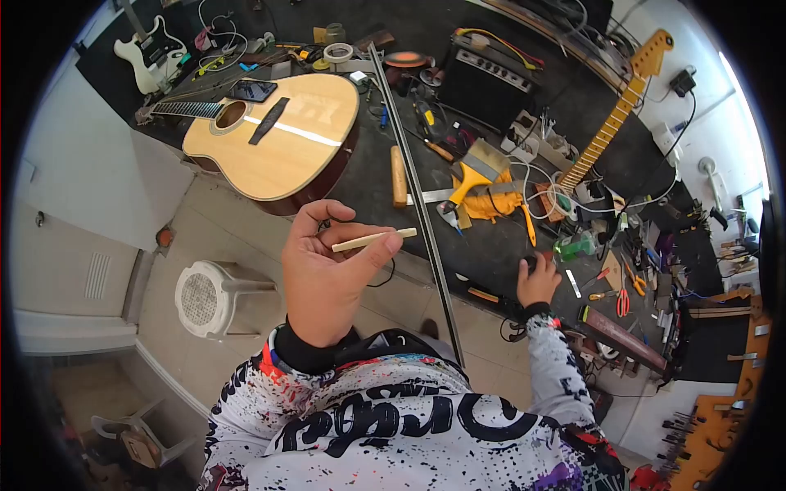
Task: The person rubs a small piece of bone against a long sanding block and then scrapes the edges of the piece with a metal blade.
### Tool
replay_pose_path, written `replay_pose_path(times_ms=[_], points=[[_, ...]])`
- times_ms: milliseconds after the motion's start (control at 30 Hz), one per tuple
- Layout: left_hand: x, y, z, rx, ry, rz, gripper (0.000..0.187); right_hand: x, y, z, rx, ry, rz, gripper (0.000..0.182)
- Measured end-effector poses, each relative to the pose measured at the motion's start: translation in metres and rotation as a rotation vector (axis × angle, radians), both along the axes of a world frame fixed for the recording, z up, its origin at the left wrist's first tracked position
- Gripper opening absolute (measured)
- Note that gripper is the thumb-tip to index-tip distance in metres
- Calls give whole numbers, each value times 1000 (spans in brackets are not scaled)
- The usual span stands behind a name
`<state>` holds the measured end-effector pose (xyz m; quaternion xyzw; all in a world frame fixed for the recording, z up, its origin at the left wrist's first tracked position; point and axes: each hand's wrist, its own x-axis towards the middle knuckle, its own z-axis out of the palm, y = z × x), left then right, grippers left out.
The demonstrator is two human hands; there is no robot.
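Raised in front of my chest, my left hand [332,262] pinches a thin cream-coloured strip [372,239] between thumb and fingers. My right hand [538,281] rests at the bench edge with its fingers curled over a small dark object, too hidden to name. A green transparent bottle [575,245] lies just beyond that hand. On the bench's left part lies an acoustic guitar [315,106] with a phone [253,90] on its top. A long metal bar [413,180] crosses the bench and sticks out over its front edge.
An orange-handled brush [468,182], red scissors [623,303] and many tools lie on the bench. A guitar neck [606,131] leans at the right, near a black amplifier [483,86]. A white electric guitar [151,57] is at the back left. A white stool [201,299] stands on the floor.
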<state>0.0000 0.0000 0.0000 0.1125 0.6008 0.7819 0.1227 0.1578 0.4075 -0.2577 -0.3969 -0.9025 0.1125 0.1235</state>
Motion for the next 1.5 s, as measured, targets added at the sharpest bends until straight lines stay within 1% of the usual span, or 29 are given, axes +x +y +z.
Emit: replay_pose_path(times_ms=[67,100,167,233,300,333,367,467,533,633,700,733,767,833,867,900,967,1033,1100,1167,1200,1233,1267,1300,1367,1433,1500], points=[[-8,0,3,3,-103,13,68,-45,-26,23,297,54,155,50],[51,48,12,-102,-153,31,68,12,-11,7,188,13,171,50],[68,88,12,53,-215,4,69,1,10,5,274,127,373,46],[88,118,12,2,-204,2,70,-2,17,-7,191,119,415,48],[109,139,15,73,-294,26,70,2,16,-25,301,139,493,54],[119,145,16,36,-293,4,69,2,17,-33,268,113,521,59],[129,149,20,27,-291,13,69,5,18,-40,259,118,527,59],[157,158,30,76,-301,-9,69,6,21,-50,271,132,504,61],[170,158,32,86,-234,-15,72,8,23,-50,291,152,511,62],[185,147,31,79,-233,-36,77,14,24,-43,349,168,525,64],[194,139,31,87,-213,-41,78,23,21,-35,249,133,552,64],[197,133,31,84,-195,-36,79,29,15,-19,233,210,571,58],[201,126,30,94,-200,-53,79,41,7,-7,244,201,558,58],[207,113,24,91,-136,-86,79,61,-8,21,30,475,545,49],[211,107,21,106,-141,-108,79,77,-29,57,19,634,495,35],[215,102,18,124,-141,-140,80,97,-47,91,38,617,469,35],[226,98,10,152,-163,-221,80,139,-79,149,-391,800,457,27],[236,103,3,133,-134,-291,81,178,-108,180,-705,909,356,23],[254,119,0,146,-155,-397,80,218,-125,213,-690,868,382,27],[278,140,-1,137,-182,-510,81,252,-136,236,-775,950,326,28],[290,152,-4,150,-238,-595,81,268,-135,240,-736,965,275,28],[304,163,-4,152,-248,-649,81,283,-132,244,-772,1009,193,28],[316,174,-3,165,-295,-729,82,297,-126,246,-807,1059,125,27],[327,186,-1,173,-338,-801,82,314,-117,247,-779,1080,98,27],[353,207,1,145,-319,-853,83,354,-97,242,-537,996,143,24],[378,231,0,91,-353,-1012,85,392,-81,235,-516,1006,76,21],[408,256,1,46,-389,-1073,87,432,-65,233,-530,1004,9,20]])
